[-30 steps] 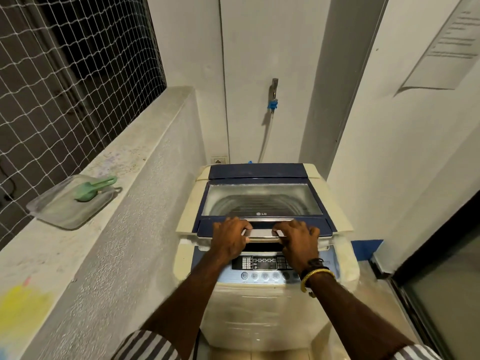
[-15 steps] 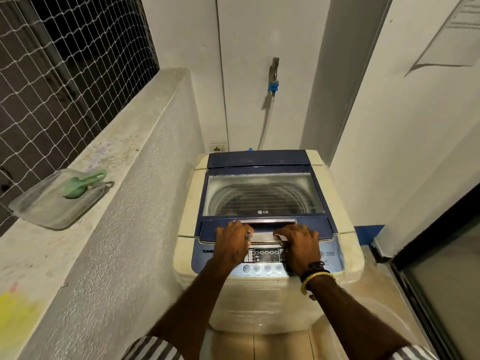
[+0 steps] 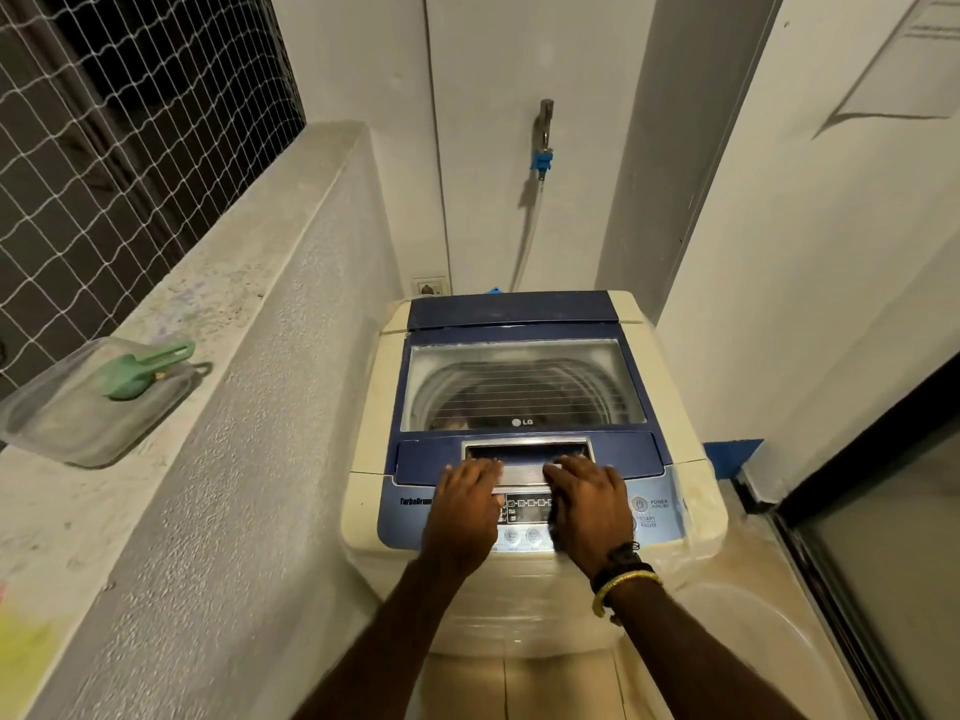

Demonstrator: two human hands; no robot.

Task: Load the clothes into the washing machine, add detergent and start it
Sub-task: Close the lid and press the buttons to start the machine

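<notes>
Both hands lie flat with straight fingers, gripping nothing: the left hand [image 3: 465, 504] and right hand [image 3: 587, 504] press the handle [image 3: 524, 462] at lower centre, on the shut lid [image 3: 522, 387] of the washer [image 3: 530, 459]. Clothes show dimly through the glass. A palm could brush the panel [image 3: 524, 511] and set a wrong programme. Readable: LG, TurboDrum, POWER, START/PAUSE. A scoop [image 3: 140, 368] sits at left.

One washing machine [image 3: 530, 407], one green scoop [image 3: 140, 368], one clear container [image 3: 62, 428], two hands.
</notes>
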